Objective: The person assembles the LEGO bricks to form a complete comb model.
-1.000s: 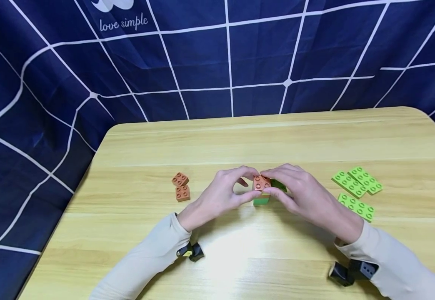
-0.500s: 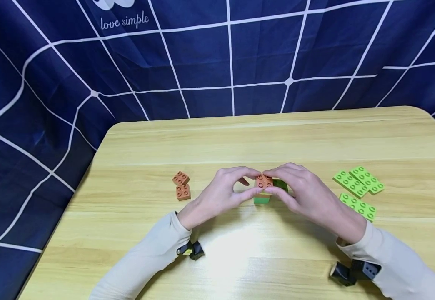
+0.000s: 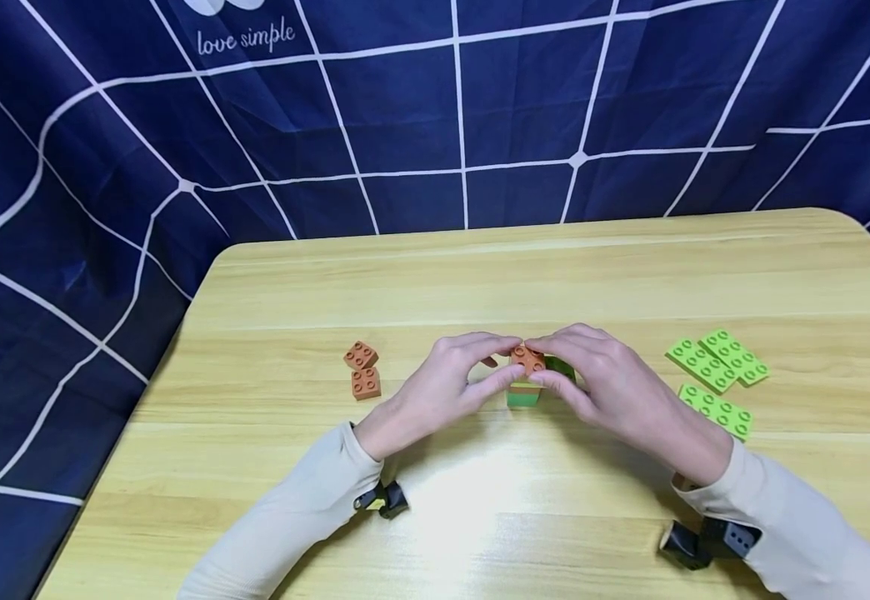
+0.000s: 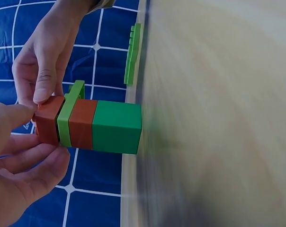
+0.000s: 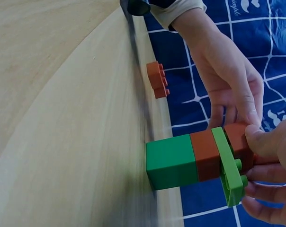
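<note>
A small stack stands on the table: a dark green block (image 4: 117, 126) at the bottom, a reddish-brown brick (image 4: 81, 124), a lime-green studded plate (image 5: 228, 168) jutting out to the right, and another reddish-brown brick (image 3: 528, 358) on top. That top brick sits slightly askew, with a thin dark gap between it and the plate. My left hand (image 3: 442, 385) pinches it from the left, the thumb at its near top edge. From the right, my right hand (image 3: 615, 379) holds the same brick between thumb and fingers. The hands partly hide the stack in the head view.
Two reddish-brown bricks (image 3: 365, 383) lie on the wooden table (image 3: 405, 292) to the left. Several lime-green plates (image 3: 714, 410) lie to the right. A dark blue cloth with white lines (image 3: 405, 108) hangs behind the table. Each wrist carries a black camera (image 3: 682, 546).
The hands stay around the top brick. My left thumb has moved up a little along its near edge, and the brick has shifted slightly in tilt.
</note>
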The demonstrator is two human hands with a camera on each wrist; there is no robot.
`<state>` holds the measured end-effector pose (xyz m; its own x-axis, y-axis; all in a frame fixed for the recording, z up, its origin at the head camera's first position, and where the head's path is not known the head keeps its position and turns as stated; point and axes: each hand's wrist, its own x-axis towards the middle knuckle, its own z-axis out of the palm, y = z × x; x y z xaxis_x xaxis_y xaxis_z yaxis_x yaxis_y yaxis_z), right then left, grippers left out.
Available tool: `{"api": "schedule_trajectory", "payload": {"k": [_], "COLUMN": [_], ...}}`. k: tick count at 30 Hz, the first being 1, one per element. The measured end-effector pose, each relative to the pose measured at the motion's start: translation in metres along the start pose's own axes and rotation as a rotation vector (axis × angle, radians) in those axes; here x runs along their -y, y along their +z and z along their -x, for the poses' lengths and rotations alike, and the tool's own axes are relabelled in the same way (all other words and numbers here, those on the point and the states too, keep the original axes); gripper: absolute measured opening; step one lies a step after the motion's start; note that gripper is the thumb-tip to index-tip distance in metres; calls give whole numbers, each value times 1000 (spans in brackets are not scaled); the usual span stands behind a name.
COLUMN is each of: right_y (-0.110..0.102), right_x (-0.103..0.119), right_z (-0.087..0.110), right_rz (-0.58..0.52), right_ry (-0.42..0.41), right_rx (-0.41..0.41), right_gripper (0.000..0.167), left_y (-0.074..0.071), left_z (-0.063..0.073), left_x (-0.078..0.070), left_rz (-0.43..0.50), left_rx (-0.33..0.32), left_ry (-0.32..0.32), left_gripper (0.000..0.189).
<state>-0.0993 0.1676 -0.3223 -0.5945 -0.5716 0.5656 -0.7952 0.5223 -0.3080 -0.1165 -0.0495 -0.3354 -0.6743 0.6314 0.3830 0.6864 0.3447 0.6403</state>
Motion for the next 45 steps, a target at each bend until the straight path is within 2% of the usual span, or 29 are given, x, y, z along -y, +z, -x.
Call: {"api": "schedule_trajectory", "payload": {"k": [5,12,17,26,38,45], "right_y": [1,1,0,-5,-2,2], "right_x": [0,1,4,4,7,2], "right_z": [-1,-1,0,0,0,4], "right_rz": [10,45,124,240,258,211], "right_ry": [-16,-19,-11,-21,-39,-25], "right_rx": [-11,2,40,84,48,38], "right_gripper": [57,60,65,68,64,64], "left_y": [0,-1,-3,-3,-2,-2], "left_z": [1,-1,-2,-3,-3,-4], "left_x": [0,1,2,1,2,3], "left_rz": [-37,-148,-182,-162,-137,-110], "left_rx": [-2,-9,-5,2,-15,-12], "left_ry": [2,87,104,84,85,67], "left_gripper": [36,38,38,39,37,38]}}
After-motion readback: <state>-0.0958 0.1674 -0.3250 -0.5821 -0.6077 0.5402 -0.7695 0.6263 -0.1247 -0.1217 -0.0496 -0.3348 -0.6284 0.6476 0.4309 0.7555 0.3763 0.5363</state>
